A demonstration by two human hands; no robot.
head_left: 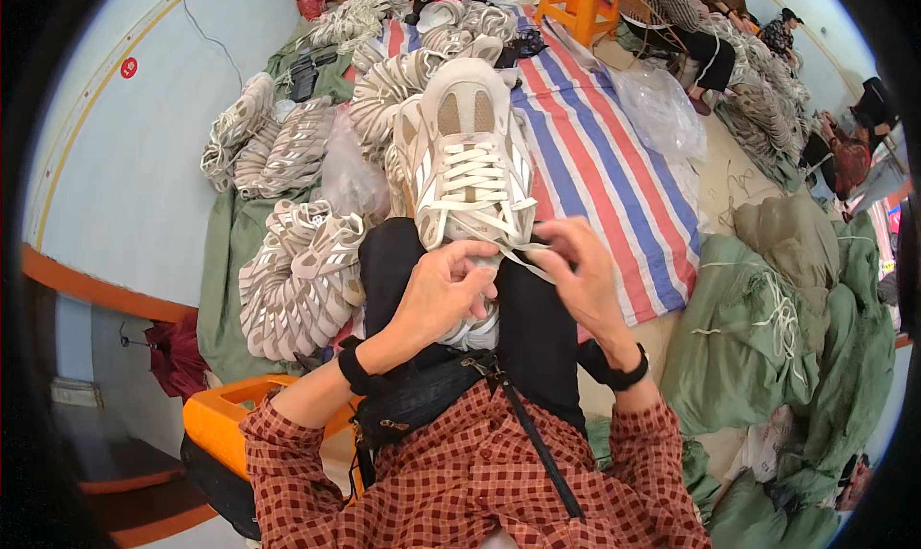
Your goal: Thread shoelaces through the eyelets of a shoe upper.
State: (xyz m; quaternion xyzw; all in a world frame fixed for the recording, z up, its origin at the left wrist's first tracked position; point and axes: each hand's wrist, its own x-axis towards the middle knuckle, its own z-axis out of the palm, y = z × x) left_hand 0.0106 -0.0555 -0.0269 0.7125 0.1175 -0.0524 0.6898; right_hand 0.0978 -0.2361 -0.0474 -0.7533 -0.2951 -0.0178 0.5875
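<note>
A beige and white sneaker (467, 98) rests in front of my lap, toe pointing away from me, with a cream shoelace (474, 170) crossing its front in several rows. At the near end of the shoe, my left hand (447, 290) has its fingers curled and pinches the lace close to the collar. On the other side my right hand (581, 271) grips a loose length of the same lace between thumb and fingers. The fingertips hide the lace ends. Below the hands, part of another light shoe shows between my knees.
Curved rows of similar shoes (288, 295) lie to the left and ahead. A striped sheet (614, 156) covers the floor, with clear plastic bags (662, 108) on it. Green sacks (743, 338) stand at right. Beside me is an orange stool (225, 420); other people sit at the far right.
</note>
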